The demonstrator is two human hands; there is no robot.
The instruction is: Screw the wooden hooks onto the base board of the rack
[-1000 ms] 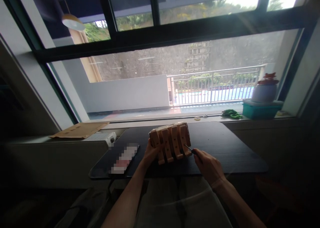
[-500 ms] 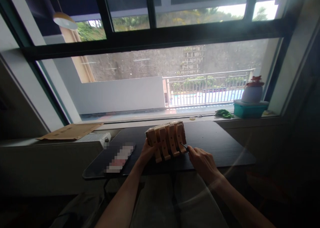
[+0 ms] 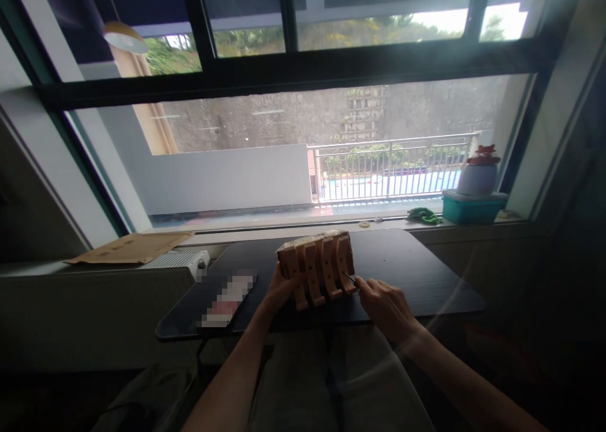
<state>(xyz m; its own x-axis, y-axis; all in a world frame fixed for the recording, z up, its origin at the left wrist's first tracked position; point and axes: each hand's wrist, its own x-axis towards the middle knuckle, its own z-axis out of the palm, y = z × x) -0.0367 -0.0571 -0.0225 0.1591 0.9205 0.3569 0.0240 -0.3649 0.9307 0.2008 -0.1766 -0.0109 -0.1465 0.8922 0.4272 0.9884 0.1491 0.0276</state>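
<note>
A wooden rack with several curved hooks (image 3: 327, 264) is tilted up over the near part of the dark table (image 3: 402, 261). Small dark holes or screw heads dot its hooks. My left hand (image 3: 279, 290) grips the rack's left end, thumb across the front. In my right hand (image 3: 381, 296) is a thin screwdriver-like tool (image 3: 351, 279); the fingers are closed round its handle, which they mostly hide. The tool's tip meets the rightmost hook. Whether a screw sits under the tip is too small to tell.
A flat blurred-out item (image 3: 230, 299) lies on the table's left side. Brown paper packaging (image 3: 132, 247) rests on the radiator (image 3: 177, 260). Along the windowsill are a green cloth (image 3: 425, 215), a teal box (image 3: 473, 206) and a rounded jar (image 3: 479, 176) on top of it.
The rack has shifted very slightly to the right, and my right hand has moved a little with it. The tool's tip stays at the rightmost hook.
</note>
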